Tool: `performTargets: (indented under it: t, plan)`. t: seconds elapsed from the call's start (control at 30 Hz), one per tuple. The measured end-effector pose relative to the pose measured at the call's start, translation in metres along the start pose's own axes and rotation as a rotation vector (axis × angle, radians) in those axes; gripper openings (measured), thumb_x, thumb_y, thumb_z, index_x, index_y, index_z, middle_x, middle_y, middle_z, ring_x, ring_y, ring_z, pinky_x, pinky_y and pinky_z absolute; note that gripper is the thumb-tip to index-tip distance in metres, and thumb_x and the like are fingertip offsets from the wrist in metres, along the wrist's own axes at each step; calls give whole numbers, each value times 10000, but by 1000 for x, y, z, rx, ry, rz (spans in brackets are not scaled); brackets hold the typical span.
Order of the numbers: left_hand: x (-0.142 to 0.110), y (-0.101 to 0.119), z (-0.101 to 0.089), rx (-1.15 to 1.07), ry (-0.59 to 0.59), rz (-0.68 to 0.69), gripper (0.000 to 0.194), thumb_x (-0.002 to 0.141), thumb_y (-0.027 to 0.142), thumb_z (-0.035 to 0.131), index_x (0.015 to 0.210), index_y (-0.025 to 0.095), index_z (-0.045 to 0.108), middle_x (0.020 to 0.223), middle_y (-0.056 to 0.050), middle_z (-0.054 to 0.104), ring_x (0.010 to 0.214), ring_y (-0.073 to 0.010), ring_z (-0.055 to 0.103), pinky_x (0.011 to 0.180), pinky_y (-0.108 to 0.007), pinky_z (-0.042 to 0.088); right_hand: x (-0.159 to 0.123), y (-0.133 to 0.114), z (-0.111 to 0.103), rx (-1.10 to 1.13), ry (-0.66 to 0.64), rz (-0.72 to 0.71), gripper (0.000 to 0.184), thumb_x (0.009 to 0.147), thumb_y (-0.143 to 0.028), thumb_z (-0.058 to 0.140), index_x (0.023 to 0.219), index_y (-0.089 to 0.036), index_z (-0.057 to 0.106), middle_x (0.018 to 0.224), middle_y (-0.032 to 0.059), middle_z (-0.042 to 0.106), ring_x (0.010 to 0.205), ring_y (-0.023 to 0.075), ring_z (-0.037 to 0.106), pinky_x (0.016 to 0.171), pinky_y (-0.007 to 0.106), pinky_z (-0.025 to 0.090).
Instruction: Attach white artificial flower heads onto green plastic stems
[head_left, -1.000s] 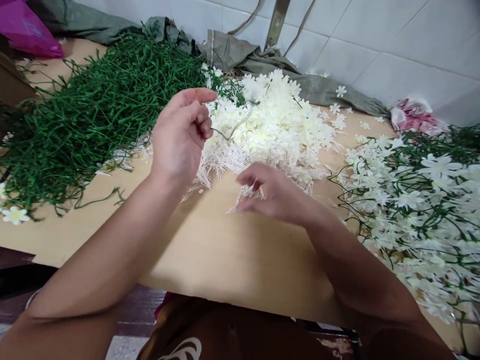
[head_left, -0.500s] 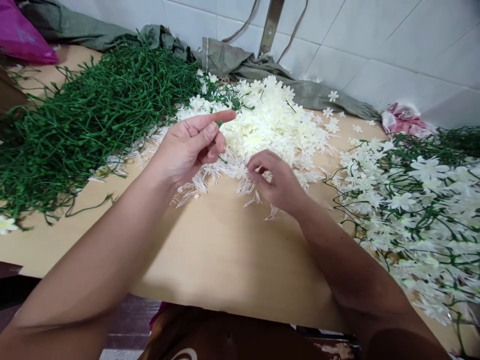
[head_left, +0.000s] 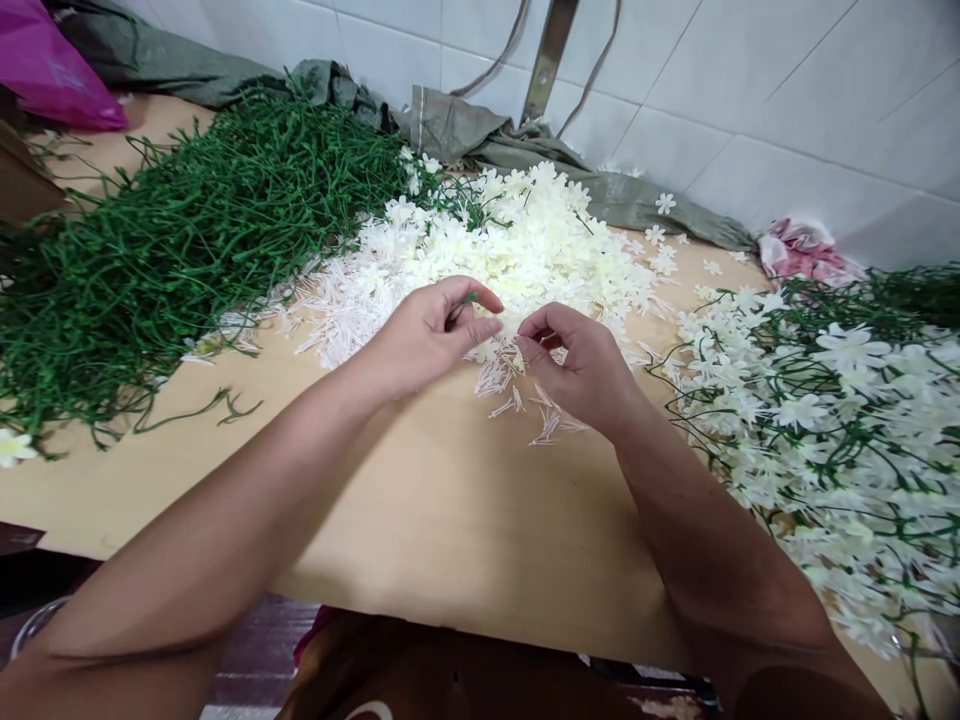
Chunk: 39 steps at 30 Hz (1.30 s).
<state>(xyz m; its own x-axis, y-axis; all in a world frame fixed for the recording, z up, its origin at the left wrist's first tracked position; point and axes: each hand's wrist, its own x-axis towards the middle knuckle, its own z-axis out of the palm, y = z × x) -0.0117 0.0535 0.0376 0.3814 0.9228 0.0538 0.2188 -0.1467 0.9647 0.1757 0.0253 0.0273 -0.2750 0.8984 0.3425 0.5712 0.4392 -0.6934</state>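
Note:
My left hand (head_left: 431, 335) is closed in a pinch on a thin green stem (head_left: 463, 303) whose tip shows between thumb and forefinger. My right hand (head_left: 581, 365) is closed too, thumb and forefinger pinched on something small and white that I cannot make out. The two hands nearly touch, fingertip to fingertip, just above the near edge of a heap of loose cream flower heads (head_left: 517, 245). Small white stamen clusters (head_left: 525, 395) lie scattered on the wooden table (head_left: 420, 500) below them.
A big tangle of green stems (head_left: 172, 230) fills the left of the table. Assembled white flower sprigs (head_left: 832, 410) are piled on the right. Grey-green cloth (head_left: 480, 130) lies along the tiled wall, with a magenta bag (head_left: 45, 65) at far left and pink plastic (head_left: 802, 250) at right.
My left hand came down from a raised position and to the right with the green stem. My right hand lifted slightly and met it at the edge of the flower heap.

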Motion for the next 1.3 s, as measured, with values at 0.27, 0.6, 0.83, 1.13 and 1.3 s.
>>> performTargets:
  t: [0.27,0.6,0.83,1.13,1.3]
  plan:
    - [-1,-1,9,22,23,-54,175,758,254,636,671,148,528,545,61,419,497,-52,332,482,-214,246,-7,-9,13,55,33,21,140,806,-252,625,896,-193,537,830,13,608,687,109,577,602,262,471]
    - [0,2,7,-125,-44,-106,283,685,354,732,681,150,537,532,70,435,472,-45,330,465,-212,241,-5,-4,20,346,90,50,81,802,-222,628,819,-205,551,711,-32,560,645,92,551,599,252,458]
    - [1,-2,9,-175,-44,-137,146,810,273,604,728,154,581,508,70,406,468,-62,322,477,-220,252,1,6,14,276,145,36,34,802,-199,598,780,-205,573,777,-6,581,737,115,575,666,280,488]
    - [6,-9,8,-352,44,-237,213,857,133,470,986,94,635,591,43,491,490,-63,394,505,-218,293,50,39,12,-156,240,174,110,702,-143,626,622,-187,565,751,22,553,703,152,504,660,339,425]
    - [10,-17,7,-262,28,-223,214,884,187,489,988,104,656,650,21,567,513,-58,407,528,-212,319,51,38,22,-264,300,51,161,732,-116,583,618,-199,506,696,17,548,689,152,473,685,345,398]
